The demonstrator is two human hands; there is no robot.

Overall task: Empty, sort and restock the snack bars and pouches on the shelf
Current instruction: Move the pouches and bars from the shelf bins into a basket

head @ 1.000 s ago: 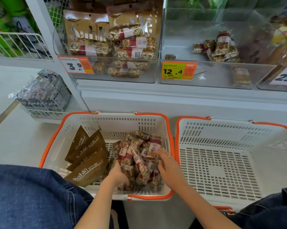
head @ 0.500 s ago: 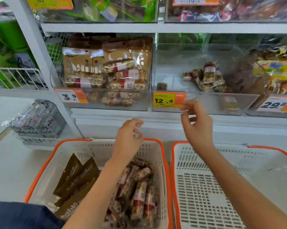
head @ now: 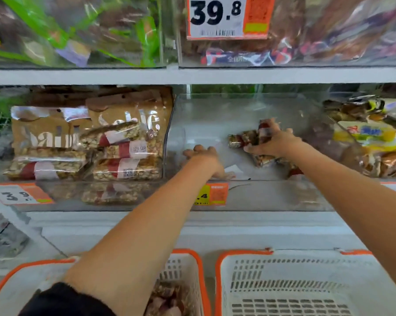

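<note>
Snack bars [head: 249, 139] in clear wrappers with red bands lie in a small cluster in the middle clear bin [head: 215, 110] on the shelf [head: 192, 76], and the right hand [head: 273, 142] has its fingers [head: 251, 148] closed around several of them; the exact count is blurred. The left hand [head: 206, 159] reaches over the same bin's front edge, fingers curled, and whether it holds anything cannot be told. In the neighbouring bin on the left, tan pouches [head: 128, 115] printed "Sablé" stand behind more stacked bars [head: 126, 168]; at least two pouches show. Price tags read "39.8" [head: 226, 17] above, "3.9" [head: 21, 195] at left, and a yellow tag [head: 212, 195] partly hidden by the forearm shows ".4". Two white baskets with orange rims sit below: the left basket [head: 188, 265] holds bars, the right basket [head: 283, 281] shows bare mesh.
</note>
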